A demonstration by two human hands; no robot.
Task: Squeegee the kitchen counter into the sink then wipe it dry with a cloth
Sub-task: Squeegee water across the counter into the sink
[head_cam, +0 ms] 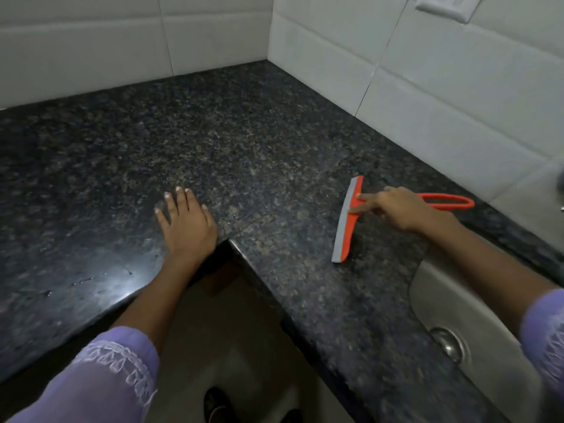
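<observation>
Left hand flat; right hand on squeegee

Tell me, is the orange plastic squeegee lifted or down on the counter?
Down: the orange plastic squeegee has its grey blade on the speckled granite counter, held by the right hand.

Dark speckled granite counter, orange squeegee lying flat near its steel sink, water droplets front-left.

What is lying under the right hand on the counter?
The orange squeegee is under the right hand, on the granite counter. Its blade and handle loop show; the handle's middle is covered by the hand.
</observation>
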